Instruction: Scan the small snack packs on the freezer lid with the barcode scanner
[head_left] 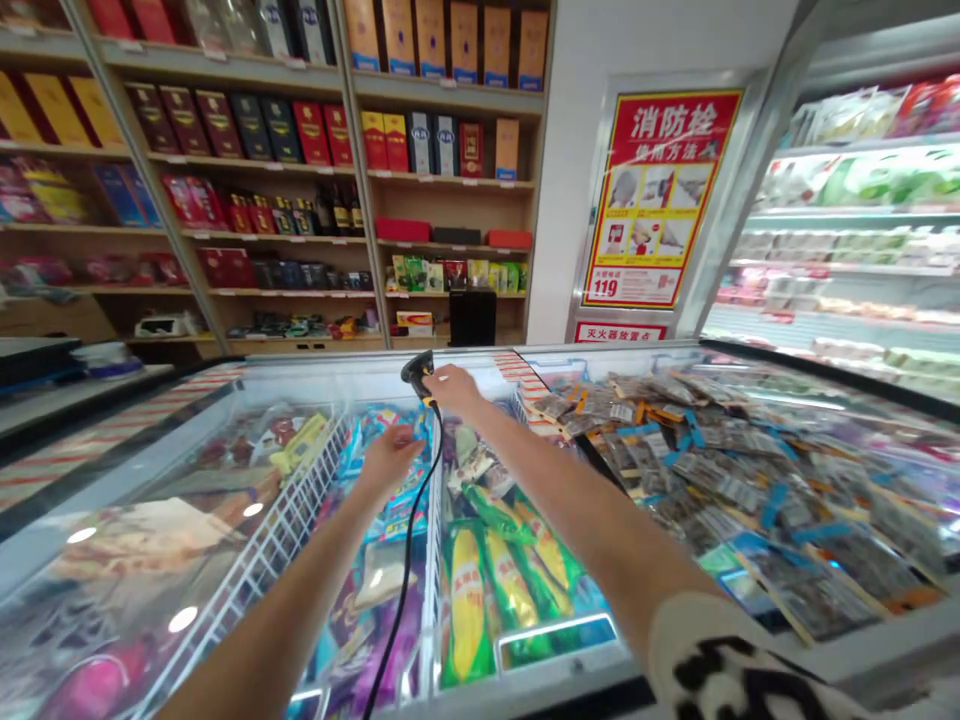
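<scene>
My right hand (455, 388) is closed around a black and yellow barcode scanner (420, 376), held above the far part of a chest freezer. Its black cable (411, 540) runs down toward me between my arms. My left hand (391, 455) hovers over or rests against blue ice-cream bags (386, 515) in a wire basket; contact is unclear. Its thumb and fingers look apart, slightly blurred, with nothing plainly held. Right of the basket lie green and yellow corn-shaped ice-cream packs (469, 600), below my right forearm.
A white wire divider (255, 560) separates the frozen goods. Many flat packets (720, 470) are heaped on the freezer's right side. Shelves (442, 180) of boxed goods stand behind, with a red fire-hydrant notice (660, 200) on the wall. A lit refrigerated case (862, 215) is at right.
</scene>
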